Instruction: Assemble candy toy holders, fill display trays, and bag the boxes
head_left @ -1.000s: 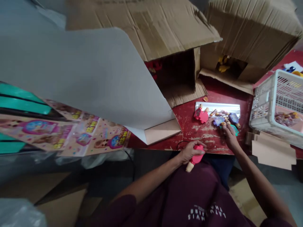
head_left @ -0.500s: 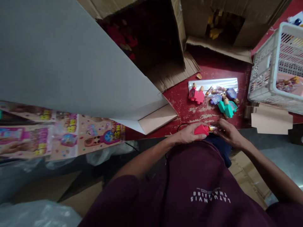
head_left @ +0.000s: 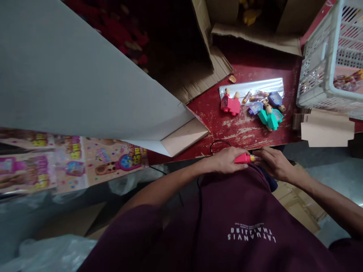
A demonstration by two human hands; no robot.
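My left hand (head_left: 225, 160) is closed around a red plastic bottle-shaped toy (head_left: 241, 158), held on its side at the table's front edge. At the toy's right-hand end is a small clear tube with a yellow end (head_left: 253, 158). The fingers of my right hand (head_left: 273, 163) pinch the tube's other end and partly hide it. How far the tube sits inside the toy, I cannot tell. Beyond my hands lie red toys (head_left: 234, 105), purple toys (head_left: 275, 99) and teal toys (head_left: 272, 120) with tan tops. Small wrapped tubes (head_left: 247, 96) rest on a clear plastic sheet (head_left: 241, 87).
Large cardboard boxes (head_left: 221, 64) with red and yellow pieces stand at the back. A white plastic crate (head_left: 317, 75) holding wrapped tubes is at right, above folded cardboard (head_left: 327, 130). Printed bags (head_left: 113, 156) lie at left beside a grey-white box panel (head_left: 99, 90).
The red toy has turned more level, and my right hand has come slightly closer to it around the tube. My view has shifted, so the table's things appear higher.
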